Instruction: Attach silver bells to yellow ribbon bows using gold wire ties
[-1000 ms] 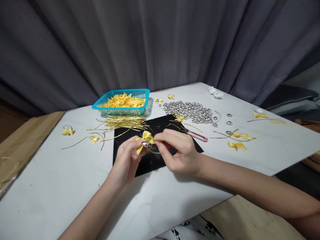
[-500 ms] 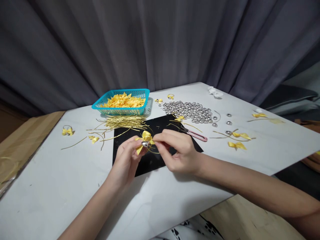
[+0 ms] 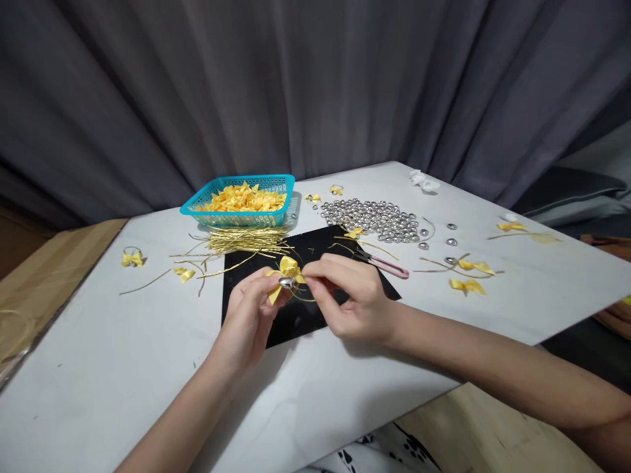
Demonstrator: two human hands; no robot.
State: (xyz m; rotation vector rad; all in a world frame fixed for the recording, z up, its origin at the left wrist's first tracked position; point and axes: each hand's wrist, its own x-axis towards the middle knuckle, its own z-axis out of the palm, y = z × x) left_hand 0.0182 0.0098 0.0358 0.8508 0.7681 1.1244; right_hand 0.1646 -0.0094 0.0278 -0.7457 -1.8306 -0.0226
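My left hand (image 3: 251, 309) pinches a yellow ribbon bow (image 3: 288, 266) between thumb and fingers, above a black mat. A shiny silver bead (image 3: 286, 282), perhaps a small jingle bell, sits at the front of the bow. Thin gold wire (image 3: 306, 299) curves out below it. My right hand (image 3: 352, 295) is closed in a pinch at the bow's right edge; its fingertips hide whether they grip ribbon, wire or both. Just beyond the right hand, small pink-handled scissors or snips (image 3: 389, 267) lie partly on the black mat (image 3: 296, 326).
A turquoise basket (image 3: 236, 213) full of yellow bows stands at the back, with a bundle of gold wires (image 3: 246, 240) before it. Many silver beads (image 3: 374, 220) are heaped right of centre. Loose bows (image 3: 467, 286) and wires lie on the white table (image 3: 113, 368). A grey curtain (image 3: 315, 85) hangs behind.
Almost nothing differs. Both hands keep their hold at the bow, with only a very slight shift of the right fingers.
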